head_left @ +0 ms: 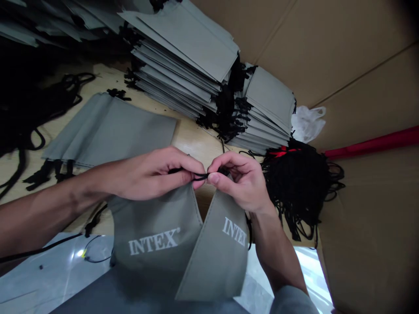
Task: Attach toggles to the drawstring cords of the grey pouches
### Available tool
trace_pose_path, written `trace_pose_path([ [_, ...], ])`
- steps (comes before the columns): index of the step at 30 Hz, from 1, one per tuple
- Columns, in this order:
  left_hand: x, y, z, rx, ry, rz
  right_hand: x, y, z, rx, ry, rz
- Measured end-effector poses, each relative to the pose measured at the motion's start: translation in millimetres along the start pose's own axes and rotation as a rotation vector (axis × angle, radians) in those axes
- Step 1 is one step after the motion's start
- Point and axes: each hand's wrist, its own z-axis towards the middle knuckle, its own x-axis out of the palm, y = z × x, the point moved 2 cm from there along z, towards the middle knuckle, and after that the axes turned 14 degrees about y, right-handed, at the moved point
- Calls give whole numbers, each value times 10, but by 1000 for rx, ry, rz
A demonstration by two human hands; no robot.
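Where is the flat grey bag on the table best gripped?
Probably at its bare right edge: pinch the flat grey bag there, coming from the right over the table. It lies thin and flat, that edge is free, and black cords sit along its upper and lower edges.

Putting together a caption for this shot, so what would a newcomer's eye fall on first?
Most striking is the grey INTEX bag at bottom centre, its white lettering standing out, with the left hand and right hand pinching a black cord just above it. Farther up sits a tall stack of grey bags, and to the right lies a black tangle of cords near a red tube.
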Motion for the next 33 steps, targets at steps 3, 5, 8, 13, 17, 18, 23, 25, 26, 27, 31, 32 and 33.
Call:
trace_pose_path([
  [3, 26, 42, 33, -57, 116, -180, -52, -9, -18, 13, 53, -8],
  [5, 29, 73, 43, -85, 101, -218, -89, -17, -40, 18, 46, -36],
  [8, 31, 90, 46, -152, 110, -248, -130, -20, -70, 22, 0, -151],
  [13, 21, 49, 43, -212, 121, -266, -127, -4, -72, 27, -38, -212],
  [17, 43, 96, 28, -193, 105, -268, -93, 11, -64, 7, -44, -116],
  [18, 49, 116, 24, -176, 101, -264, -89, 15, -66, 7, -41, -95],
  [23, 47, 154, 19, -128, 106, -224, -109, 37, -83, 5, -48, -63],
  [25, 36, 134, 23, -124, 113, -222, -113, 34, -83, 7, -42, -65],
  [26, 32, 123, 25, -118, 118, -225, -111, 31, -82, 10, -39, -79],
  [27, 30, 116, 26, -112, 120, -227, -107, 26, -79, 15, -38, -101],
  [31, 44, 134, 27, -138, 122, -197, -74, 13, -70, 76, -49, -206],
  [32, 50, 143, 31, -150, 109, -169, -66, 14, -69, 92, -55, -221],
  [33, 54, 149, 37, -154, 88, -133, -58, 15, -71, 104, -60, -230],
])
